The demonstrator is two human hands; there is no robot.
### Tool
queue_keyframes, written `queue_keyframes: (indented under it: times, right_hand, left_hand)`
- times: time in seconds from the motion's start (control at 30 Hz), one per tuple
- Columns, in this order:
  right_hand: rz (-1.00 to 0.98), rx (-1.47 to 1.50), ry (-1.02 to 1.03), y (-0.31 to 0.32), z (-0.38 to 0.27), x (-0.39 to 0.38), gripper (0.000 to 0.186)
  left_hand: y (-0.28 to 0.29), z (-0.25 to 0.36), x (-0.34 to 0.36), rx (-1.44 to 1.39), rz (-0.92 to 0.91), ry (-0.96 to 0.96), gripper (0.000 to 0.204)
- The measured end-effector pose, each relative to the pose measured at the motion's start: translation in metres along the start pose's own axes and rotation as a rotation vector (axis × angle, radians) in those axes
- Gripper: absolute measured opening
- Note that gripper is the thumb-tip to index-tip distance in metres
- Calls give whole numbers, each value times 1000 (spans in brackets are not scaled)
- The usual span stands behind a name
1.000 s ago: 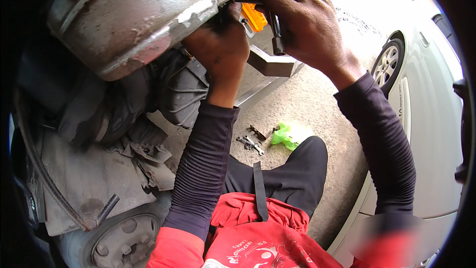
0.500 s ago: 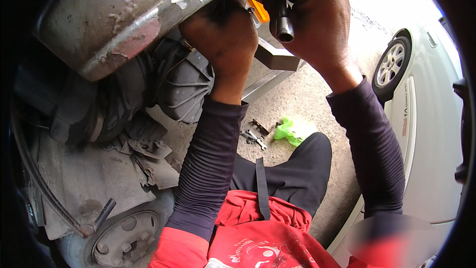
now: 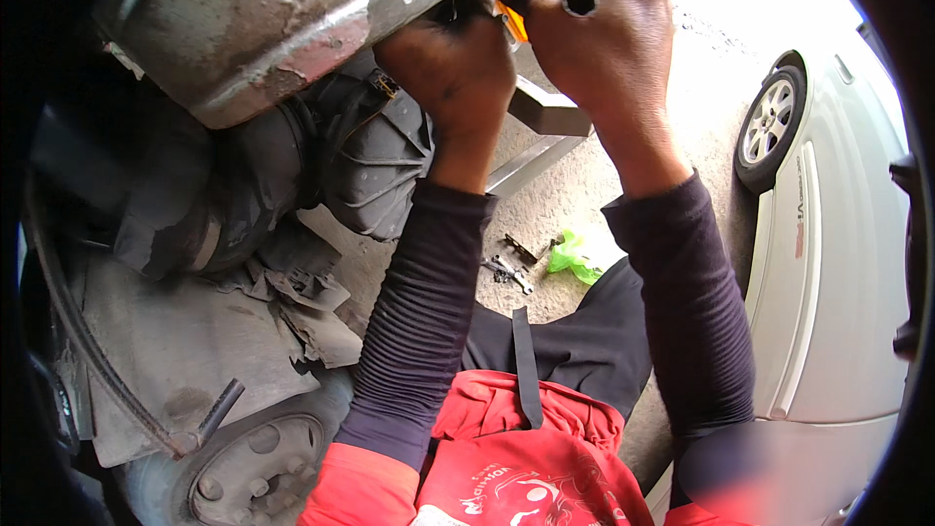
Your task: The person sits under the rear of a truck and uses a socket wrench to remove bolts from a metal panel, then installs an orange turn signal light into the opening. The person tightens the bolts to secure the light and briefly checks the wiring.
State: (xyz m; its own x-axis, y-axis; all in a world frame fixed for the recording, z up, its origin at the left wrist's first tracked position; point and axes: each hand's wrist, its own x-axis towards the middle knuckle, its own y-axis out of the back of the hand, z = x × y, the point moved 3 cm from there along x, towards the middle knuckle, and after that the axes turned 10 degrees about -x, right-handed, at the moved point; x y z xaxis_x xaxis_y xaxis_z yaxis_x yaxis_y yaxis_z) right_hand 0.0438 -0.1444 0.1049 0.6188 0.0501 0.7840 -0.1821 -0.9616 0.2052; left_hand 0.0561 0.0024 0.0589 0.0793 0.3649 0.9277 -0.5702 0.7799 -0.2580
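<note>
Silver-grey body panel (image 3: 292, 34): its peeling lower edge is running just above the left hand (image 3: 450, 63), with scuffed patches showing bare.
Angled socket wrench (image 3: 580, 1): it is sitting in the right hand (image 3: 606, 39), its dark shaft pointing left toward the other hand; whether it is touching those fingertips, I cannot tell.
Socket's turn: half a second ago its tube was hanging below the right palm; now it is swinging up and facing the viewer end-on, its hollow mouth showing.
Right grip: the fingers are curling firmly round the wrench, while the forearm is standing more upright than before.
Left grip: the hand is keeping its place under the panel edge; its fingertips are disappearing into shadow, so I cannot tell what they are gripping.
Meaning for the work: the wrench is probably being turned or re-angled, the left hand perhaps steadying something; no part is visibly coming loose.
Orange piece (image 3: 512, 19): it is peeking out between the two hands.
Ribbed black housing (image 3: 382, 175): it is resting below and left of the left hand.
Spanner (image 3: 514, 276) and green plastic bag (image 3: 575, 258): both are lying on the ground, well below the hands.
</note>
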Motion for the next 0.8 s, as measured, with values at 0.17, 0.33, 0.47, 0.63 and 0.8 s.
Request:
queue_keyframes:
  times: [0.17, 0.33, 0.47, 0.63, 0.8]
  right_hand:
    - [-36, -377, 437, 21, -1, 2, 19]
    - [-22, -553, 606, 26, 16, -2, 26]
    - [30, -422, 673, 41, 28, -2, 20]
    - [-28, -499, 550, 49, 50, -22, 26]
    - [-113, -498, 428, 53, 64, -32, 40]
  left_hand:
    - [13, 16, 4, 101, -294, 161, 14]
    - [30, 26, 12, 205, -468, 275, 21]
    - [26, 23, 8, 358, -436, 329, 26]
    - [22, 17, 4, 366, -258, 184, 27]
    - [27, 38, -6, 244, -168, 349, 21]
